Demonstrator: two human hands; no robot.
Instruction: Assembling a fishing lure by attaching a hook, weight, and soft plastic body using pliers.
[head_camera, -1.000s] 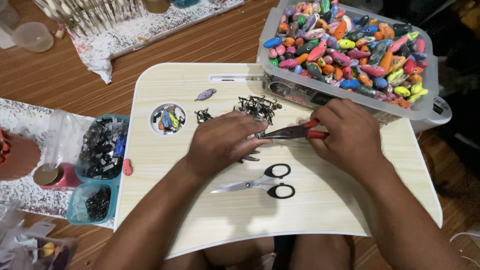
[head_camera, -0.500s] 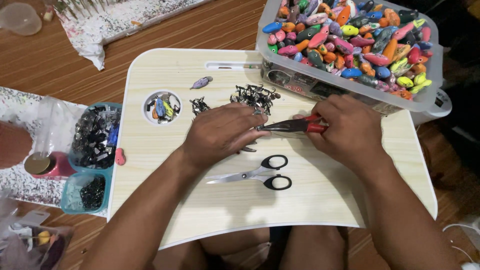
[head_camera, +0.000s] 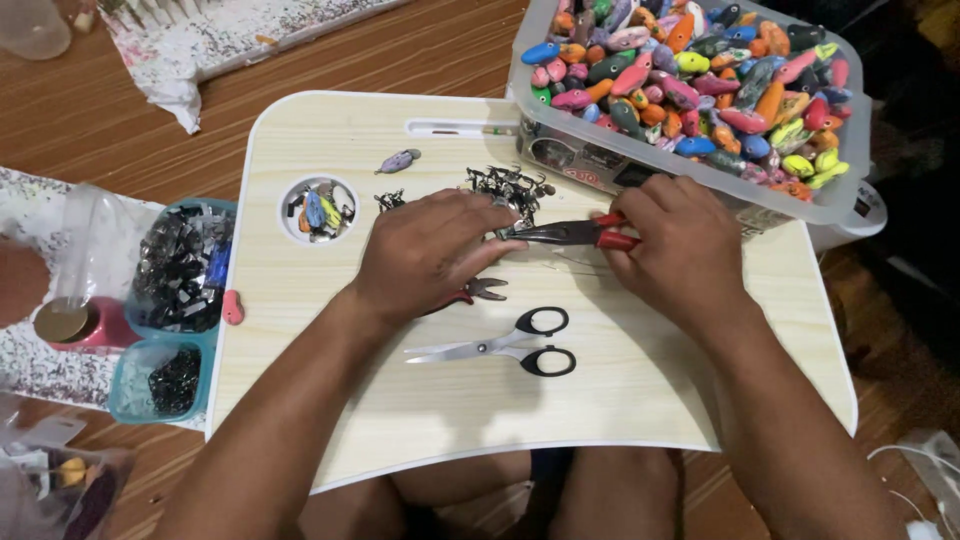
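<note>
Two hands on one pair of pliers (head_camera: 570, 234): red grips, dark slim nose, lying level just above the surface (head_camera: 640, 400), near its middle. Right hand (head_camera: 672, 240) closed around the grips. Left hand (head_camera: 432, 250) curled at the nose tip, contents hidden. Scissors (head_camera: 512, 343) just below, hook pile (head_camera: 508, 186) above, bin of coloured lures (head_camera: 690, 80) behind.

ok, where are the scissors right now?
In the head view the scissors lie flat on the lap table, near its middle, just in front of the left hand and the right hand, untouched, black handles pointing right.
</note>
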